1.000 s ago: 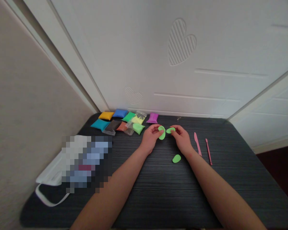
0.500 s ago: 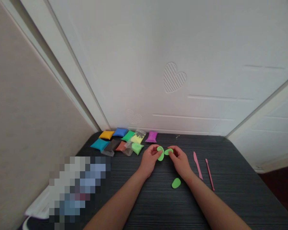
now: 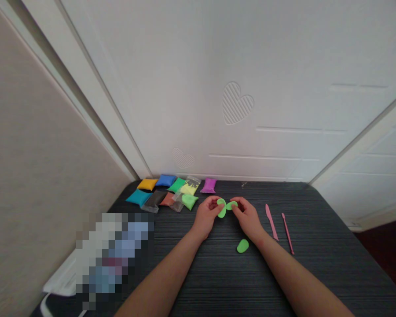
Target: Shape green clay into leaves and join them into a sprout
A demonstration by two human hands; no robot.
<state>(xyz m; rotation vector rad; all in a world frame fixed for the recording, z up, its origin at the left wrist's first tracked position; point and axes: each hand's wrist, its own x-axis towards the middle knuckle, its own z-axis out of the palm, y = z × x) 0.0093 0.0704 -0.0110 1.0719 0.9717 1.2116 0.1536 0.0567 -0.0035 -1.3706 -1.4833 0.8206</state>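
Observation:
My left hand [image 3: 207, 215] pinches light green flattened clay [image 3: 221, 213], which looks like two rounded petals, one above the other. Between the thumb and fingers of my right hand [image 3: 248, 215] is a smaller green clay petal [image 3: 231, 205]. Its left tip meets or nearly meets the clay in my left hand; I cannot tell if they are joined. Both hands are just above the dark table. Closer to me, by my right wrist, a third flat green clay piece [image 3: 243, 246] lies on the tabletop.
Several coloured clay packets [image 3: 147, 184] lie at the back left, with a purple packet [image 3: 209, 185] beside them. A pink plastic knife [image 3: 271, 222] and a thin pink tool [image 3: 287, 234] rest at the right. A blurred-out item [image 3: 115, 251] occupies the left edge.
The petal in my right hand has moved slightly left, closer to the clay in my left hand. The view has tilted a little.

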